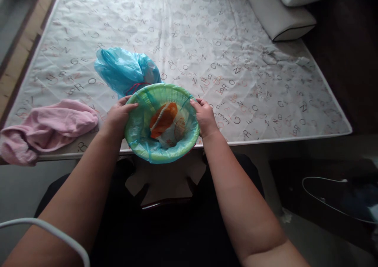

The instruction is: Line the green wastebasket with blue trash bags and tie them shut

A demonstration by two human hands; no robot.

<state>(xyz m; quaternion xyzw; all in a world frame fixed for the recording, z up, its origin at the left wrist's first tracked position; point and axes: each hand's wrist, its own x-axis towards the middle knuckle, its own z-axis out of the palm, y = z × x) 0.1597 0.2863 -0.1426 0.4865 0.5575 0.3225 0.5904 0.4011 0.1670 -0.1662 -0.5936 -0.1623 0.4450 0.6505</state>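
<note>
A round green basket (136,144), lined with a thin blue plastic bag, is held up at the near edge of the mattress. My left hand (117,117) grips its left rim, thumb on top. On the opposite side, my right hand (204,116) is closed on the rim with the thumb over the liner. Inside lie an orange item (164,119) and some pale, crumpled wrapping. Just behind the basket a blue plastic bag (125,70) with a red tie rests on the mattress.
A pink cloth (62,123) lies on the patterned mattress (189,30) at the left edge. A grey-white pillow (280,15) is at the far right. White cables show at lower left and right, and a stool (165,180) stands below the basket.
</note>
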